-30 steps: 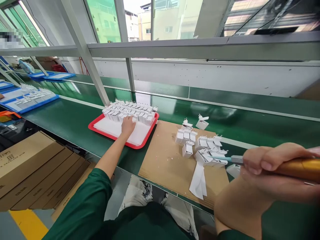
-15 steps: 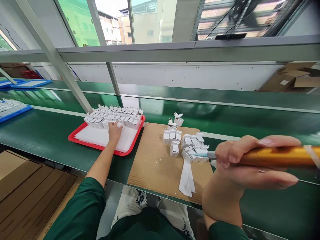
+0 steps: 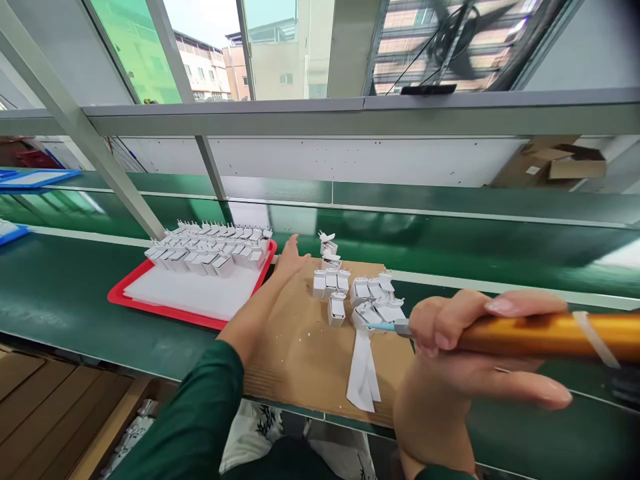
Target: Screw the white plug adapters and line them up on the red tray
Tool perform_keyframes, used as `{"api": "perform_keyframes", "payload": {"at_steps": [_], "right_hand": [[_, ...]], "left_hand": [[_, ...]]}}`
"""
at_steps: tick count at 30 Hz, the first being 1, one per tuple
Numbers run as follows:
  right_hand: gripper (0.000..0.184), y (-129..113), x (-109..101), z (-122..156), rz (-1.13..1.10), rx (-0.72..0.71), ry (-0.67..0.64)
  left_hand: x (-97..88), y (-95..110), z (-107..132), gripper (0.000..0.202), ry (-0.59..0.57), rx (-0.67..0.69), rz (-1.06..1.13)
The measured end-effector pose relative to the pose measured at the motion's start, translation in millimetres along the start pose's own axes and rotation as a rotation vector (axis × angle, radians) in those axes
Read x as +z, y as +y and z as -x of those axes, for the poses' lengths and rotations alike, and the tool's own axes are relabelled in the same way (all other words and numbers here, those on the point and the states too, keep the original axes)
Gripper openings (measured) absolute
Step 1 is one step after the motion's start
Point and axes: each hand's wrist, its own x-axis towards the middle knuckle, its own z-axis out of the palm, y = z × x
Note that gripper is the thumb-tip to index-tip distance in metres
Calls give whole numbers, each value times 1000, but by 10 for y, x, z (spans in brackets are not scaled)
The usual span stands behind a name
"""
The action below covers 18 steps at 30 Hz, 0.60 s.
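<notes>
My left hand [image 3: 293,259] reaches over the gap between the red tray and the cardboard sheet, fingers apart and holding nothing. Small white plastic housings with raised flaps stand beyond its fingertips, one of them a single housing [image 3: 337,309]. Close to the camera, my right hand [image 3: 465,340] grips a pen-like tool [image 3: 520,333] with a thick orange handle, a white band and a thin pale-blue tip. That tip points left at a cluster of housings [image 3: 380,310]; whether it touches them I cannot tell. White strips [image 3: 363,373] hang down from the cluster across the cardboard.
Rows of white housings fill the back of the red tray [image 3: 165,313], which has a white liner. The cardboard sheet [image 3: 300,360] lies on the green bench [image 3: 65,287]. A grey metal post slants down behind the tray. Blue trays [image 3: 45,179] are far left; an open carton [image 3: 575,163] is back right.
My left hand has left the housings in the tray and moved right, its fingers now spread. My right hand still holds the tool in place. The camera view has shifted slightly.
</notes>
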Motion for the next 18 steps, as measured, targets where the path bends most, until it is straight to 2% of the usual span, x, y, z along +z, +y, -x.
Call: {"api": "perform_keyframes", "payload": {"at_steps": [2,4,7,9,11,13,16,18], "right_hand": [[42,-15,17,7,-11,17,21],[41,-18,22,9,-33,15,39],[40,12,11,6,-45,-28,43],[39,46,-5,10,-12,-29,38],[38,73,-24,22,21,-27,58],[39,81,-41,39,23,-37,86],[44,60,-82,67,68,24,129],[49,52,-132,93,118,99,172]], "left_hand": [[274,82,-241,86,-73,-45,38],[449,106,-418,92,-128,-80,76],[585,104,-533,94,-159,-98,114],[601,103,-536,88,-150,-111,128],[537,102,-505,80,-124,-128,141],[378,94,-432,74,-87,-141,156],[13,60,-191,69,-63,-135,195],[-240,19,84,67,-130,-120,243]]}}
